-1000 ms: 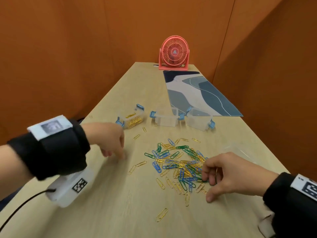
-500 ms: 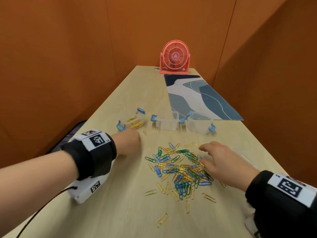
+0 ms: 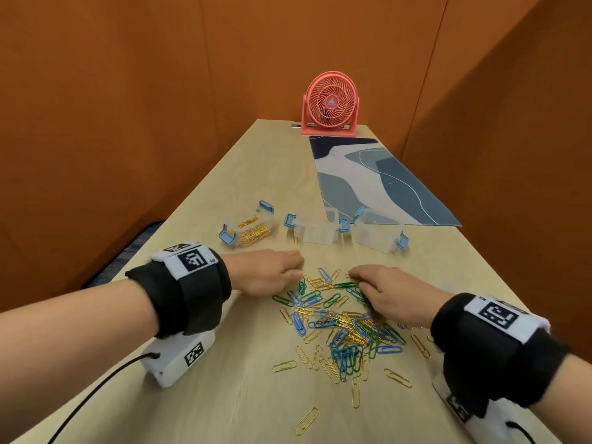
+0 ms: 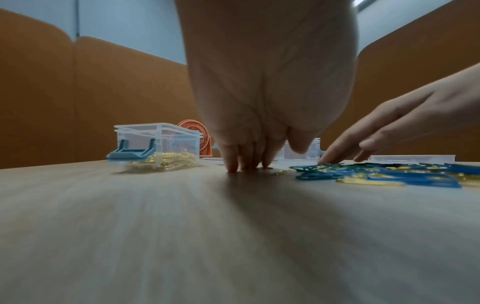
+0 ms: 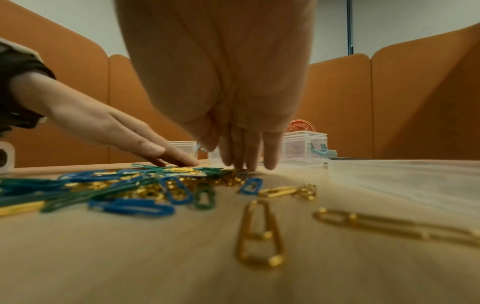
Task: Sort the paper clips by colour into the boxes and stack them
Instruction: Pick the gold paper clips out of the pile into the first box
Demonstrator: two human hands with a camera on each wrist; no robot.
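Clips: the paper clips [image 3: 339, 322] look like thin bent wire, light and springy; I judge they lie too flat on the table [image 3: 198, 408] to pinch cleanly and will tangle in a heap.
Hold: I'd slide one clear with a fingertip, then nip it by its rounded end; gold strays [image 5: 259, 232] at the near edge lie singly and should come easiest.
Pile position: blue, green and gold mixed, mid-table, between my two hands and running nearer than both.
Left hand [image 3: 272, 274]: fingers straight, tips pressed to the table at the pile's far-left edge; nothing gripped.
Right hand [image 3: 394, 293]: fingers extended, tips resting on clips at the far-right edge; no clip seen pinched.
Boxes: three clear boxes just beyond the hands; left box [image 3: 248, 229] holds gold clips, middle box [image 3: 315, 229] and right box [image 3: 378, 233] look empty.
Stacking: not begun, by my reading.
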